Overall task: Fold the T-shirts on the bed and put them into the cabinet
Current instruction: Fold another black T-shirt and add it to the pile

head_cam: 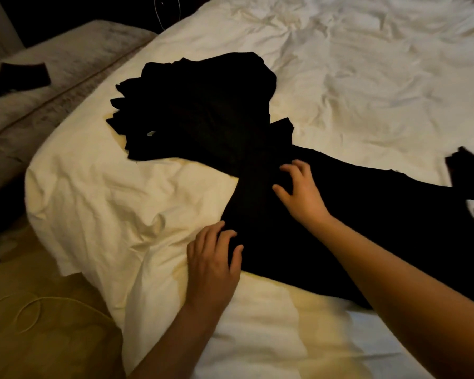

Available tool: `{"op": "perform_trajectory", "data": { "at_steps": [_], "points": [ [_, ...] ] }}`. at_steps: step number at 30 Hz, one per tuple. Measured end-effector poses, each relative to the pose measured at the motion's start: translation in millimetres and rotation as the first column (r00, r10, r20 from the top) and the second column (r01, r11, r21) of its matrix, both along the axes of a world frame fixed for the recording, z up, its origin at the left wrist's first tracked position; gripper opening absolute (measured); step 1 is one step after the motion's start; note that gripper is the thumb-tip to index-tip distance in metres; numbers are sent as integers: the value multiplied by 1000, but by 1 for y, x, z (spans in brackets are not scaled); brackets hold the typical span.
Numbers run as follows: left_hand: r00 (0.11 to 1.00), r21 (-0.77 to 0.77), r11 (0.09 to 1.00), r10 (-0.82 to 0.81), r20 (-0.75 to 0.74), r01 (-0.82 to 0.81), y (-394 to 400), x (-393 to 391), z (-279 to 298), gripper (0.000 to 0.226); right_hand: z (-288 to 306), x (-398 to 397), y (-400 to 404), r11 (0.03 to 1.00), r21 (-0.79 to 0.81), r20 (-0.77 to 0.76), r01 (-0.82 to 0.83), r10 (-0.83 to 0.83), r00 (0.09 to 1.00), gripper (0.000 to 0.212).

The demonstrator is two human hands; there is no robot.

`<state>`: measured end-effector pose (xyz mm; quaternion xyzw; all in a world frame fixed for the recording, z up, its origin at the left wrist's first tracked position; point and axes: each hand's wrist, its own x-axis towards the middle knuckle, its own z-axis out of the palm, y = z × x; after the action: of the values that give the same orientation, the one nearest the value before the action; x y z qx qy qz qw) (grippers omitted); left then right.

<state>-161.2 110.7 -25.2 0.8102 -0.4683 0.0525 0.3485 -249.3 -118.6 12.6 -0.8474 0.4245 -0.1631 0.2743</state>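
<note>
Room: dim bedroom, warm light, yellowish floor (39, 337) at lower left with a thin pale cord (28, 313) looped across it.
Bed: white bed (367, 77) with a heavily creased sheet fills most of the view; its near left corner hangs down toward the floor.
Bench: grey upholstered bench (66, 77) runs along the bed's left side, with a small dark object (22, 77) lying on it, too dark to identify.
Spread T-shirt: black T-shirt (353, 228) lies flat on the bed, stretching from the centre out to the right edge of view; its left end is under both hands.
Stack: pile of black T-shirts (203, 110) sits on the bed just beyond the spread one, touching or overlapping it at the near right; edges fan out unevenly on the left side, and a small pale tag (150, 133) shows on it.
Right hand: right hand (301, 192) rests on the spread T-shirt near the pile, fingers spread and slightly bent, holding nothing.
Left hand: left hand (214, 258) lies at the shirt's left edge, fingers loosely extended onto the black cloth, palm over the sheet; no pinch visible.
Far right: another dark shape (465, 165) at the frame edge, cut off and unclear.
</note>
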Motion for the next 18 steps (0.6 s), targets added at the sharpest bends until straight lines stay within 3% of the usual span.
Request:
{"op": "perform_trajectory", "data": {
  "at_steps": [3,5,11,15,18],
  "points": [
    [993,-60,991,-116,19,117,3,0,0,19,-11,-47,20,990,-140,-94,-24,11,995,43],
    [993,-73,991,-108,51,112,4,-1,1,18,-18,-86,31,973,-229,-135,-1,-30,990,39],
    [970,-77,973,-207,125,217,4,-16,-1,21,-34,-189,67,948,-300,-173,109,-166,971,39],
    [932,24,936,-351,88,350,2,-47,-2,36,-39,-230,87,929,-333,-148,164,-223,964,38],
    [901,146,899,-427,74,414,-2,-69,-6,46,-41,-248,102,901,-393,-116,185,-248,962,55]
  ]
}}
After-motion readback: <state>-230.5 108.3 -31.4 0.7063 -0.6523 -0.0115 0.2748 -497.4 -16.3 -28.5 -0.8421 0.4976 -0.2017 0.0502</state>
